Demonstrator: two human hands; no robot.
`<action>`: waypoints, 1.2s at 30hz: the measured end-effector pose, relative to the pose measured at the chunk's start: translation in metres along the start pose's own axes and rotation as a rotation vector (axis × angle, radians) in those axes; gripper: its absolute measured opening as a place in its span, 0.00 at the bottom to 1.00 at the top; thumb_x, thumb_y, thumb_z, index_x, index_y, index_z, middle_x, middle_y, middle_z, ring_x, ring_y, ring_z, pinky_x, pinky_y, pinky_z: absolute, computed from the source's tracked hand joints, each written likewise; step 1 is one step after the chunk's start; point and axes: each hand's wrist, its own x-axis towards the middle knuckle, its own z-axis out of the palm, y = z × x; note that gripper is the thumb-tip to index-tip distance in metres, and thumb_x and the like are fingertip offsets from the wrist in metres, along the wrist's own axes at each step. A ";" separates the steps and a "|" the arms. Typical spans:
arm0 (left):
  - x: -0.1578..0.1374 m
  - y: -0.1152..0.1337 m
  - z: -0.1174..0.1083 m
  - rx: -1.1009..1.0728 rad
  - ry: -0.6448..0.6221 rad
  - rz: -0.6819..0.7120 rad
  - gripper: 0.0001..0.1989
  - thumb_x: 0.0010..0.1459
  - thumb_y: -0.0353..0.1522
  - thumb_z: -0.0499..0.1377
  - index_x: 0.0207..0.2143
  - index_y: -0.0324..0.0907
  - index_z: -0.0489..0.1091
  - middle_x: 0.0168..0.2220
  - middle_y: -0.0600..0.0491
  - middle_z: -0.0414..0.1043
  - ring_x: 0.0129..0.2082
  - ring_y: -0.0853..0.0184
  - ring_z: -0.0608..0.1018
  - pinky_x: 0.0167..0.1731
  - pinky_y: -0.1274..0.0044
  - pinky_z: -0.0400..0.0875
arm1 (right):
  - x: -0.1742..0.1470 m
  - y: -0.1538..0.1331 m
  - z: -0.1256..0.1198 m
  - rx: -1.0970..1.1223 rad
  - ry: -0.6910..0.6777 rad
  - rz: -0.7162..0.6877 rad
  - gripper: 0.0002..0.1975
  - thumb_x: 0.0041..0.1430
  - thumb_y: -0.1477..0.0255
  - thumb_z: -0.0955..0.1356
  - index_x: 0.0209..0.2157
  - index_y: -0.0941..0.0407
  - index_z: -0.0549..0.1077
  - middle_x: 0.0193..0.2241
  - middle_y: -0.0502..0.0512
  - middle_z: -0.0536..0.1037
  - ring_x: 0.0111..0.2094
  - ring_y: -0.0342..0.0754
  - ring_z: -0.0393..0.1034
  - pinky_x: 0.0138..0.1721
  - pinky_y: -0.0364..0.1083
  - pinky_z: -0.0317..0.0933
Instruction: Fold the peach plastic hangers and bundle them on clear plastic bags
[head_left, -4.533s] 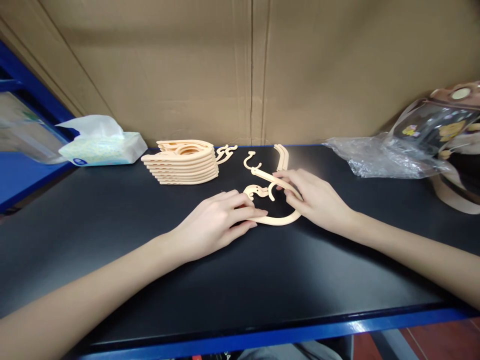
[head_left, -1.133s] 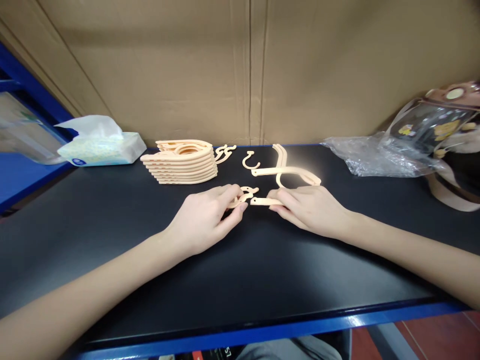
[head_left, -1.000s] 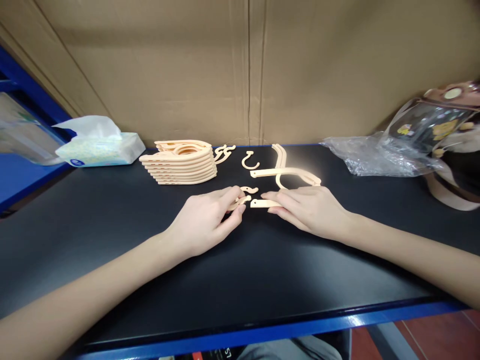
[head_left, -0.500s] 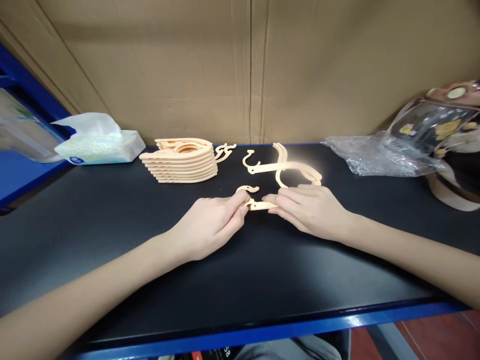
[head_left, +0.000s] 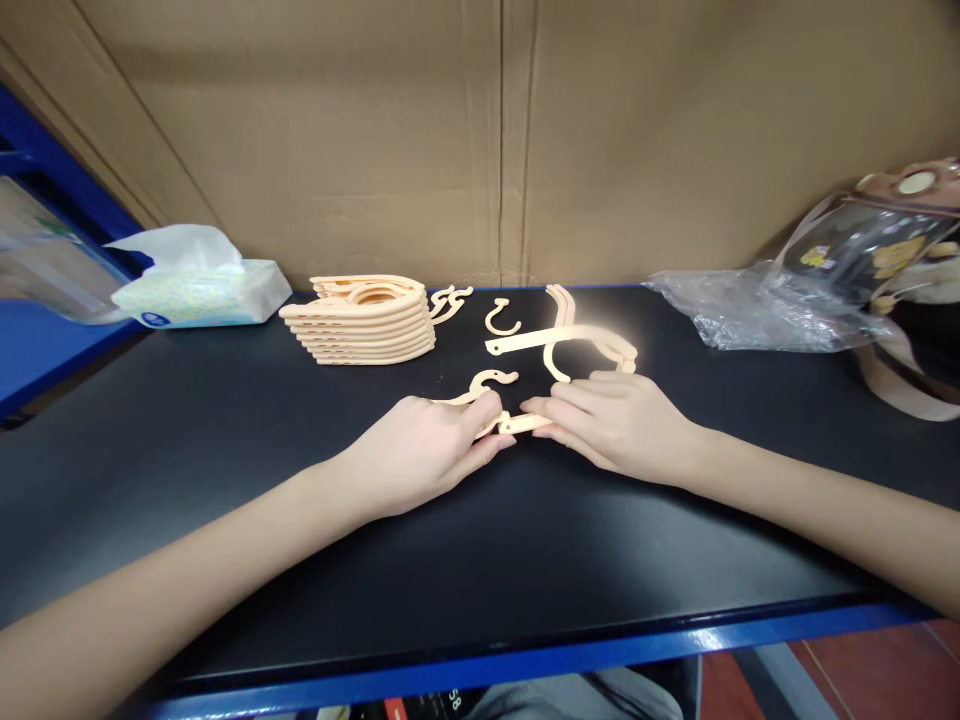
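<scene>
Over the middle of the black tabletop, my left hand pinches a cream plastic hanger part, its thumb and fingertips closed near the joint. A curved hook piece shows just behind those fingertips. My right hand has its fingers closed on a cream hanger arm, whose holed end meets the part at my left fingertips. Whether the two are joined is hidden by my fingers. Another curved hanger arm rises behind my right hand, its far end partly covered.
A stack of cream hanger pieces stands at back left, with small hooks beside it. One loose hook lies nearby. A tissue pack sits left; a clear plastic bag and transparent pouch lie right. Cardboard stands behind.
Both hands have brought the held pieces slightly nearer me, and my left hand has turned, showing more of the hook piece. The arm behind my right hand shifted slightly left.
</scene>
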 end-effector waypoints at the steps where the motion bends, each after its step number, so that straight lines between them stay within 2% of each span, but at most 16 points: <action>1: 0.000 0.000 0.000 0.012 0.002 0.005 0.12 0.69 0.38 0.44 0.33 0.43 0.58 0.25 0.55 0.71 0.23 0.65 0.76 0.21 0.78 0.58 | 0.000 0.000 0.000 -0.008 0.005 -0.002 0.17 0.70 0.67 0.59 0.37 0.57 0.76 0.23 0.48 0.75 0.21 0.41 0.62 0.26 0.44 0.50; 13: -0.002 0.001 -0.001 0.042 -0.048 0.010 0.12 0.70 0.38 0.43 0.36 0.43 0.58 0.24 0.55 0.70 0.22 0.63 0.75 0.19 0.78 0.55 | -0.001 -0.001 -0.001 -0.025 0.022 0.004 0.17 0.69 0.66 0.59 0.36 0.55 0.77 0.22 0.46 0.74 0.20 0.40 0.60 0.25 0.44 0.51; 24: -0.002 0.002 -0.001 0.032 -0.026 0.028 0.10 0.69 0.37 0.44 0.35 0.43 0.57 0.21 0.57 0.66 0.20 0.63 0.74 0.18 0.78 0.53 | -0.002 -0.002 -0.002 -0.052 0.037 0.013 0.17 0.69 0.65 0.60 0.36 0.55 0.77 0.21 0.45 0.73 0.20 0.40 0.60 0.25 0.43 0.51; 36: -0.003 0.002 0.003 0.100 0.067 0.073 0.10 0.69 0.36 0.45 0.35 0.42 0.57 0.20 0.59 0.66 0.17 0.65 0.73 0.17 0.79 0.50 | -0.002 -0.002 -0.002 -0.067 0.035 0.004 0.16 0.69 0.66 0.60 0.36 0.55 0.77 0.20 0.45 0.72 0.19 0.40 0.59 0.25 0.44 0.50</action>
